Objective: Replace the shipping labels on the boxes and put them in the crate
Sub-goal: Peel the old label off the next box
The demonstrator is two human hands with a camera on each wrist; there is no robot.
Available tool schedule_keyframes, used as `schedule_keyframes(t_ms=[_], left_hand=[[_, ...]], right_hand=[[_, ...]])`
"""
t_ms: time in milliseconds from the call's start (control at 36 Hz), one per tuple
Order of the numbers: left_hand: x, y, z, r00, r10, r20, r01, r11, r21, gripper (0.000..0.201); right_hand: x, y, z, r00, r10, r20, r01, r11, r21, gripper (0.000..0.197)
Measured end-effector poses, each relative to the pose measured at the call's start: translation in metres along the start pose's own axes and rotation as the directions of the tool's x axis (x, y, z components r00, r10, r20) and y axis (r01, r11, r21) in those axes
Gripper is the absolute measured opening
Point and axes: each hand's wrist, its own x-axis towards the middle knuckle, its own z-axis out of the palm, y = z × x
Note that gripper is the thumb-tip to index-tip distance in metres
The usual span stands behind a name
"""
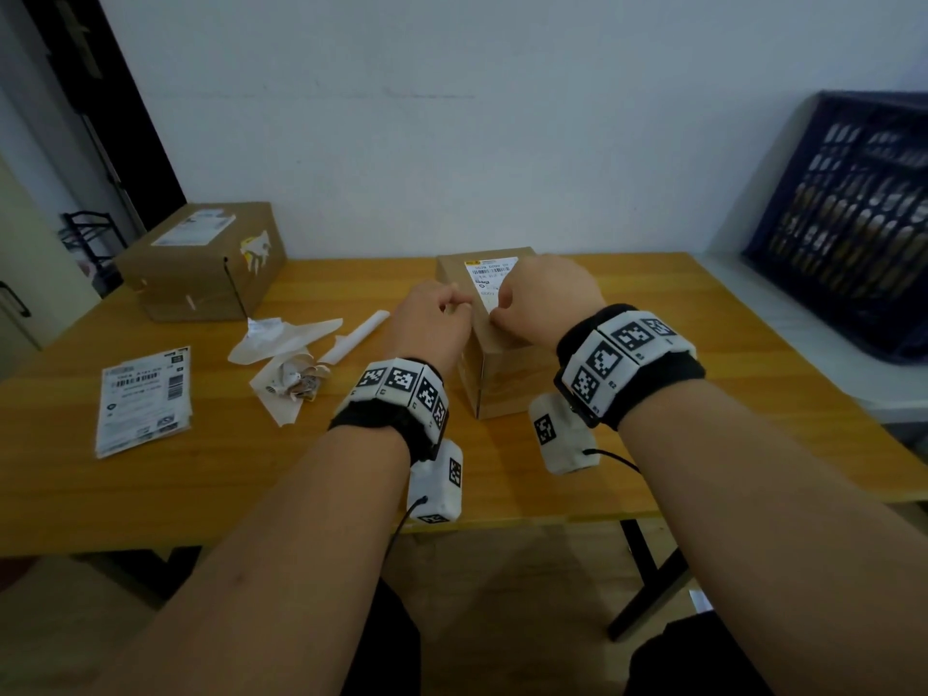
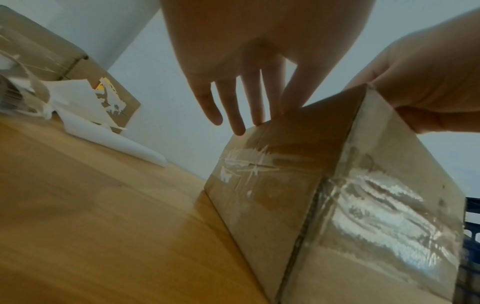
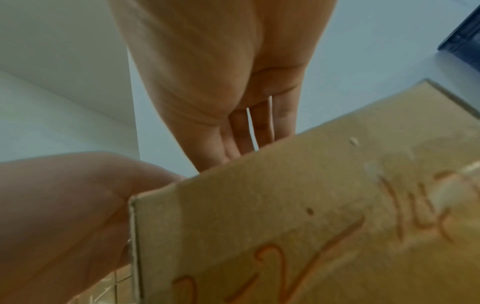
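A small cardboard box (image 1: 494, 354) stands upright in the middle of the wooden table (image 1: 201, 469), with a white shipping label (image 1: 489, 273) on its top face. My left hand (image 1: 454, 306) rests its fingertips on the top's near left edge; the left wrist view shows those fingers (image 2: 233, 115) nearly straight against the box (image 2: 285, 185). My right hand (image 1: 502, 303) lies on the top with its fingertips at the label's near edge. In the right wrist view its fingers (image 3: 246, 133) run straight, tips hidden behind the box (image 3: 311, 205). The dark blue crate (image 1: 853, 218) stands far right.
A larger labelled cardboard box (image 1: 201, 258) sits at the table's back left. A stack of shipping labels (image 1: 143, 399) lies near the left front edge. Crumpled paper scraps (image 1: 286, 354) and a rolled backing sheet (image 1: 356, 336) lie left of my hands.
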Motion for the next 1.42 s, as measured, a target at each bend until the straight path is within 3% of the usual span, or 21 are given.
schedule_keyframes(t_ms=[278, 444, 556, 833, 1028, 1278, 1417], left_hand=[[-0.002, -0.002, 0.0, 1.0, 0.01, 0.01, -0.011, 1.0, 0.023, 0.024], [-0.002, -0.001, -0.002, 1.0, 0.017, 0.017, -0.017, 1.0, -0.005, 0.022], [-0.002, 0.0, -0.001, 1.0, 0.013, 0.005, -0.013, 1.0, -0.021, 0.021], [-0.003, 0.001, 0.0, 1.0, -0.008, 0.01, 0.009, 0.999, -0.05, 0.02], [-0.003, 0.001, -0.002, 1.0, -0.014, 0.016, 0.015, 0.999, -0.045, 0.024], [-0.005, 0.001, -0.001, 1.0, -0.001, 0.003, 0.002, 0.999, -0.035, 0.024], [-0.005, -0.001, -0.002, 1.0, 0.005, 0.008, -0.004, 0.999, -0.048, 0.023]], right_hand=[[-0.004, -0.003, 0.001, 1.0, -0.01, -0.024, 0.01, 1.0, 0.004, 0.017], [-0.005, 0.025, 0.002, 0.996, 0.088, 0.018, -0.088, 0.913, 0.398, 0.019], [-0.008, 0.031, 0.0, 0.993, 0.095, 0.067, -0.116, 0.854, 0.508, 0.019], [-0.003, 0.014, -0.009, 0.997, 0.041, 0.067, -0.057, 0.964, 0.261, 0.019], [-0.001, 0.003, -0.005, 0.998, 0.015, 0.059, -0.023, 0.989, 0.147, 0.014], [-0.005, -0.002, 0.0, 1.0, 0.014, 0.009, -0.015, 0.996, 0.085, 0.018], [-0.007, 0.011, -0.003, 0.998, 0.059, 0.031, -0.065, 0.968, 0.244, 0.02]])
